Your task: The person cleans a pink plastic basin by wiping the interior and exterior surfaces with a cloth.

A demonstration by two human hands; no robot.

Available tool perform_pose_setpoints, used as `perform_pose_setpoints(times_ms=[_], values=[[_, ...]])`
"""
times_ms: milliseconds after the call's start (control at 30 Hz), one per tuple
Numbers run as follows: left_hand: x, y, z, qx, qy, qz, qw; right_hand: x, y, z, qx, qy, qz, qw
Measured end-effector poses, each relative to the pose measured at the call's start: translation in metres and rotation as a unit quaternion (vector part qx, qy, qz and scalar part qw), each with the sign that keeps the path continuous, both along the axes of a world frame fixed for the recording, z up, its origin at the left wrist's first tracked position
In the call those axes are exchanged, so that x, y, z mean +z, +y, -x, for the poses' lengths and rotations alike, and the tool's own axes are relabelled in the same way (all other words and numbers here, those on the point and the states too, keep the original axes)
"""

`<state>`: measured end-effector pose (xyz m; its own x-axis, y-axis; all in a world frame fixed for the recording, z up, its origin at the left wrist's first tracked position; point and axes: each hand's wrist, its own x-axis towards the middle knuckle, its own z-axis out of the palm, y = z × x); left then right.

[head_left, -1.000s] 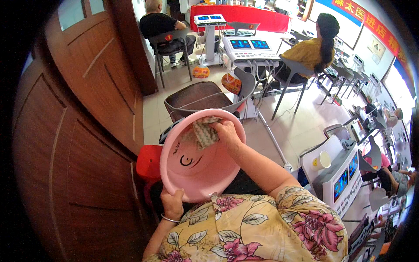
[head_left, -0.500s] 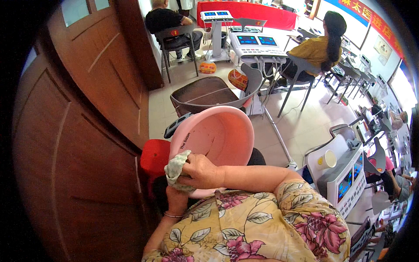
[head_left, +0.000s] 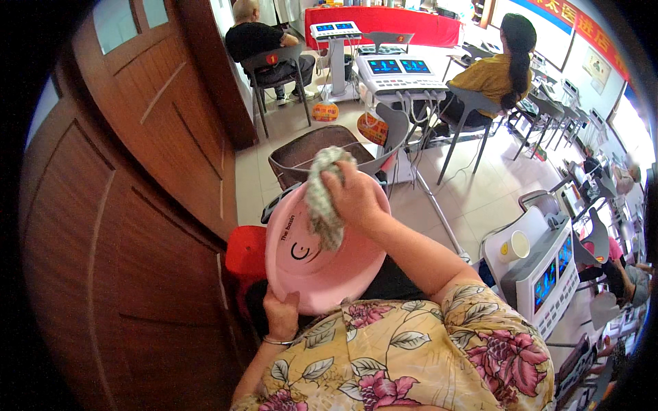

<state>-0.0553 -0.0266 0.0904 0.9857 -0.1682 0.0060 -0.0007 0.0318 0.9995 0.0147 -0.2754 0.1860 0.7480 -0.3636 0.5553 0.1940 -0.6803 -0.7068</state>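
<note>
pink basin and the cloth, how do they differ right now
The basin is smooth and pink, while the cloth is mottled pale green and white. The basin is rigid, round and much larger; the cloth is soft and bunched up. The basin is tilted with the left hand at its rim; the cloth is in the right hand. Both are hand-held.

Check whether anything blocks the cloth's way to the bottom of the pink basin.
Nothing visible does: the right hand holds the cloth at the open mouth of the pink basin, and the left hand grips its lower-left rim.
</note>
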Motion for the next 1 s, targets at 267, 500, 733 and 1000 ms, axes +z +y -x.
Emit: perform_pose_setpoints(times_ms=[267, 500, 733, 1000], values=[[0.015, 0.004, -0.001, 0.006, -0.011, 0.014, 1.0, -0.043, -0.056, 0.029, -0.139, 0.215, 0.027, 0.966], [0.019, -0.001, 0.001, 0.006, -0.018, 0.032, 0.999, -0.065, -0.054, 0.047, -0.114, 0.075, 0.101, 0.986], [0.007, -0.005, 0.006, -0.005, -0.029, -0.035, 0.999, -0.028, -0.021, 0.039, 0.001, -0.164, 0.209, 0.964], [0.028, -0.002, 0.01, -0.008, -0.021, -0.002, 1.0, -0.044, -0.049, 0.032, -0.152, 0.004, 0.304, 0.94]])
